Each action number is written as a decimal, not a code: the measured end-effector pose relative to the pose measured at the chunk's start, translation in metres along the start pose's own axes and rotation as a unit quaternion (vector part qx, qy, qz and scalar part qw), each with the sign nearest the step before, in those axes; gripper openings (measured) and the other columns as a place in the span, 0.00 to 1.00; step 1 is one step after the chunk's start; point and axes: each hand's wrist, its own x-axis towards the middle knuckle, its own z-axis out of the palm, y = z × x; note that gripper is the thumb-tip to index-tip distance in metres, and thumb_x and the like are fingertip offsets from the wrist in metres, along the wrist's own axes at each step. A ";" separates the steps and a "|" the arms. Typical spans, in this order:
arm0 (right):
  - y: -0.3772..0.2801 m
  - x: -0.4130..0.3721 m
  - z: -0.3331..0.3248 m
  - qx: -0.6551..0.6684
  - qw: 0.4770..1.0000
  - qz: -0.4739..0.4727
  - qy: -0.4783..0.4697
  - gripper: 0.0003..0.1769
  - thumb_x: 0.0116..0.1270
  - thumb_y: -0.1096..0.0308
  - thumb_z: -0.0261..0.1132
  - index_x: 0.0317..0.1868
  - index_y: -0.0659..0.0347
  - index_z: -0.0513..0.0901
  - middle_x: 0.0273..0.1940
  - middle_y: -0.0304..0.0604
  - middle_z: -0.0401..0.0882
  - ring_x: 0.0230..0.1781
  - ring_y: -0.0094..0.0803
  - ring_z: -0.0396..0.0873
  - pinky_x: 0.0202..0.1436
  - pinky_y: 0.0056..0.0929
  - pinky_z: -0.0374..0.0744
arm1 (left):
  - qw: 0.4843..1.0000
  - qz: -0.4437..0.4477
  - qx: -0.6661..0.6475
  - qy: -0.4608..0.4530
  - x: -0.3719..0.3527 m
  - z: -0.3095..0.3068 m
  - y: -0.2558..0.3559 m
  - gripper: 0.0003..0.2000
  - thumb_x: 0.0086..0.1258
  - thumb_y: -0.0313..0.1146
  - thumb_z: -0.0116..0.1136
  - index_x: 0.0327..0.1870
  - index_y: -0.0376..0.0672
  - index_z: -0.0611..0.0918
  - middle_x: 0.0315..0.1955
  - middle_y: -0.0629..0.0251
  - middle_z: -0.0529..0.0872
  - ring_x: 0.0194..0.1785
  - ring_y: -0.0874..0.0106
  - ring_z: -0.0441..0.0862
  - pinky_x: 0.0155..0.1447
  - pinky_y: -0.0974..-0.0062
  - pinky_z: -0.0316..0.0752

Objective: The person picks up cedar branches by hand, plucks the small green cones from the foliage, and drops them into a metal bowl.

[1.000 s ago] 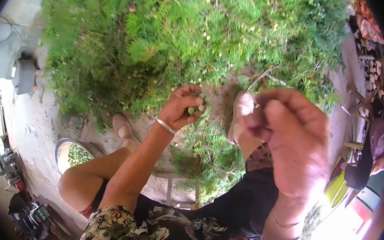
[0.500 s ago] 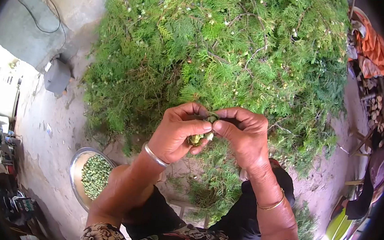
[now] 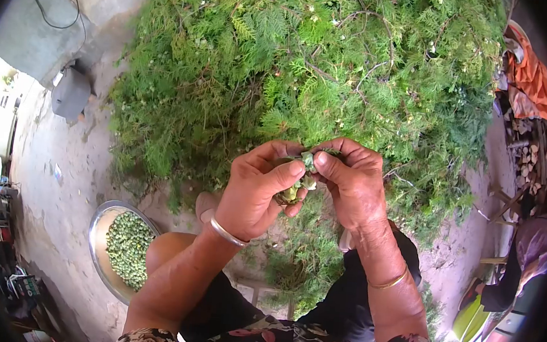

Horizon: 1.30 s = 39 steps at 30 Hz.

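Left hand [image 3: 256, 192] and right hand [image 3: 353, 180] meet fingertip to fingertip, pinching a green sprig [image 3: 302, 173] above heaped cuttings [image 3: 307, 64]; a metal bowl [image 3: 95, 247] of green seeds [image 3: 127, 248] sits on the ground

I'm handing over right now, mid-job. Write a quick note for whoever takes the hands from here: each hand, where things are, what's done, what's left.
Left hand: closed on the sprig, thumb on top, with loose pods cupped under the fingers.
Right hand: pinching the same sprig from the other side, thumb tip close to the left thumb.
Things: metal bowl on the ground beside the left knee, with picked pods in it; pile of green branches in front.
Done: the bowl holds a good layer.
Left: the held sprig is not yet stripped, and pale pods show across the pile.
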 end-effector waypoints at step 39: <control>0.006 0.001 -0.004 0.103 0.990 0.092 0.018 0.07 0.63 0.71 0.65 0.33 0.68 0.80 0.24 0.37 0.76 0.22 0.22 0.71 0.26 0.20 0.72 | 0.993 -0.008 0.113 0.035 0.001 0.006 0.002 0.11 0.64 0.22 0.57 0.46 0.32 0.76 0.27 0.58 0.81 0.23 0.74 0.76 0.18 0.81 0.66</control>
